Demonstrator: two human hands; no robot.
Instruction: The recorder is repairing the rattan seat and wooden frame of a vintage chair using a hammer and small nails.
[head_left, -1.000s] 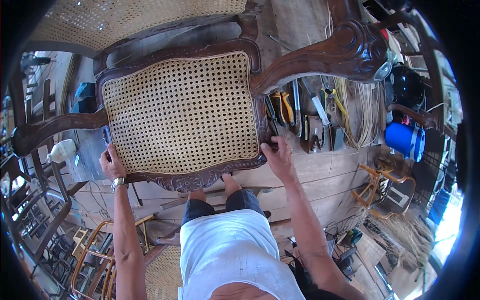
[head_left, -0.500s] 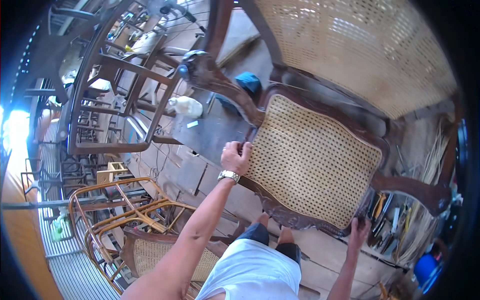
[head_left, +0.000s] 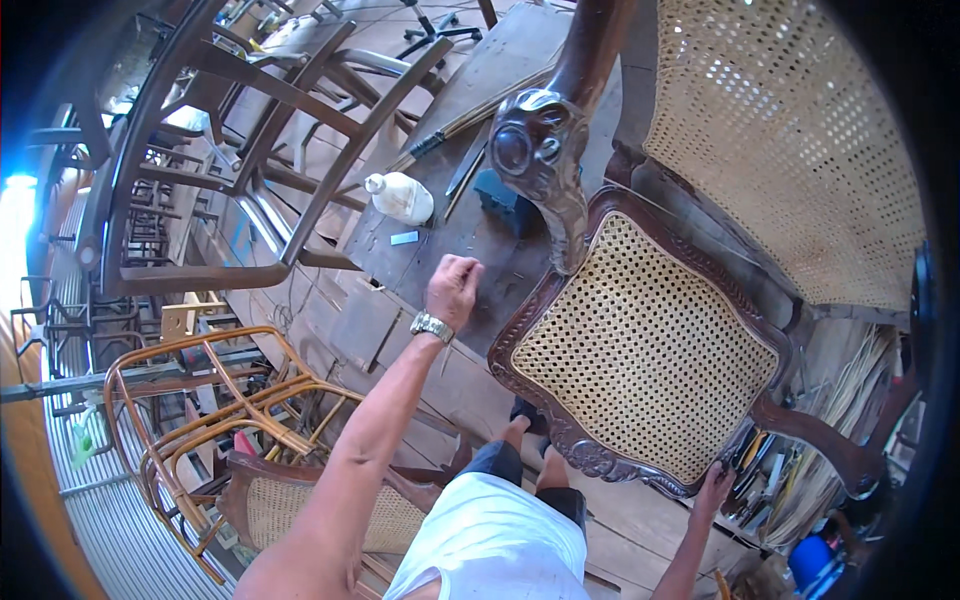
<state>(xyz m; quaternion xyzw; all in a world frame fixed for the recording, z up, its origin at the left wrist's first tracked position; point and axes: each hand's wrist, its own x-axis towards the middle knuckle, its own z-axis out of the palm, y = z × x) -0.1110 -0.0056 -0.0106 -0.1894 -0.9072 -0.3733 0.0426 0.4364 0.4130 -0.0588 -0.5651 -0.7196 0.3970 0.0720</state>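
A dark carved wooden armchair with a cane seat (head_left: 645,350) and cane backrest (head_left: 790,160) stands before me. Its left armrest ends in a carved scroll (head_left: 530,145). My left hand (head_left: 455,292), with a metal watch at the wrist, is raised left of the seat, apart from the frame. Its fingers are curled closed; whatever they hold, if anything, I cannot make out. My right hand (head_left: 714,487) is at the seat's front right corner, fingers closed around the edge of the frame and partly in shadow.
On the dark work surface lie a white bottle (head_left: 402,198), a small white block (head_left: 404,238), a blue-green object (head_left: 505,200) and thin sticks. Bare wooden chair frames (head_left: 200,275) and a rattan frame (head_left: 230,400) crowd the left. Cane strands (head_left: 840,420) and tools lie right.
My left hand has let go of the seat's left edge and moved away to the left, its fingers curled. The view has shifted slightly. My right hand stays at the front right corner.
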